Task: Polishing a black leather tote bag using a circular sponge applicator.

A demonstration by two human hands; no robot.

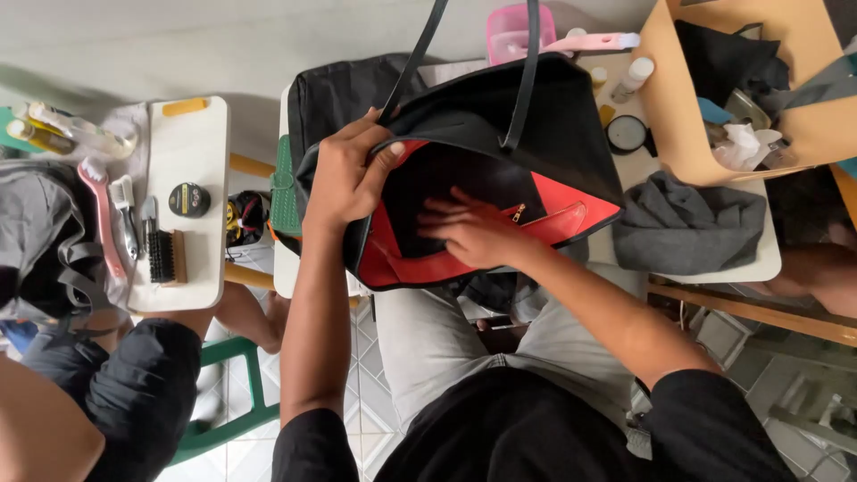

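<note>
Head view, nearest first: your lap and grey shorts sit under a black tote bag [536, 134] with a red lining [402, 259], tilted open toward you and partly resting against the white counter [295, 277].

1. Your left hand [344, 178] is clenched on the bag's near rim, thumb inside and fingers outside, and it pulls the mouth wide. Keep that grip firm and high, so the opening does not sag shut over the other hand.

2. Your right hand [478, 232] lies flat inside, fingers spread on the dark inner panel, just beside the red zip pocket [558, 223] with its small gold pull. It grasps nothing; the palm presses down. I judge this to be a wipe or a feel along the lining, so work in short strokes from the far wall toward you and keep clear of the zip pull.

3. The 2 long straps [527, 71] rise out of the top of the picture; let them hang away from the mouth.

Farther out, a grey folded cloth [687, 223] lies on the counter to your right, well within reach. A cardboard box [669, 98] of rags stands behind it. To your left, a second small counter [192, 268] carries a wooden brush [165, 257], a round tin [189, 199] and a pink toothbrush [100, 214], beside another person's knee.
</note>
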